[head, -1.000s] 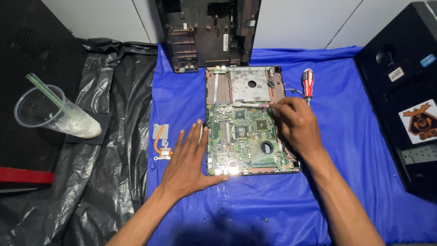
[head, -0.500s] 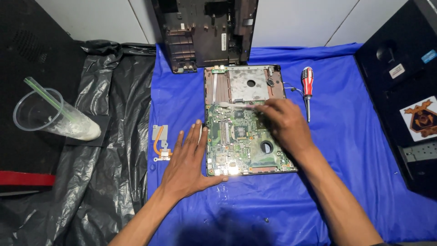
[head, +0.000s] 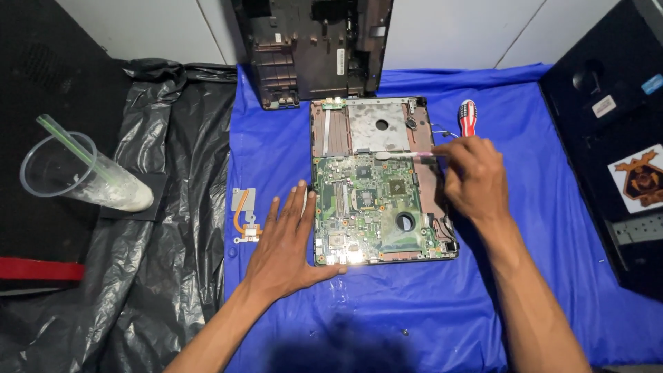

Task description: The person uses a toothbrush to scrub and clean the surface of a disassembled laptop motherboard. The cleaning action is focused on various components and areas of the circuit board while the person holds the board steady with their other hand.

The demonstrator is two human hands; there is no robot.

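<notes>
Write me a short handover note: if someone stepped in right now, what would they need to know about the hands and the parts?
Left hand: flat on the blue cloth, fingertips against the left edge of the opened laptop base with its green circuit board.
Right hand: pinching a thin pinkish stick, tip over the board's upper part.
Done: copper-piped heat sink lies out, left of the board; black laptop shell stands behind.
Left: board remains seated in the base. Red-handled screwdriver lies nearby, unused.

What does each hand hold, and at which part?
The right hand pinches a thin pink stick at its right end. The left hand holds nothing, flat beside the circuit board.
</notes>
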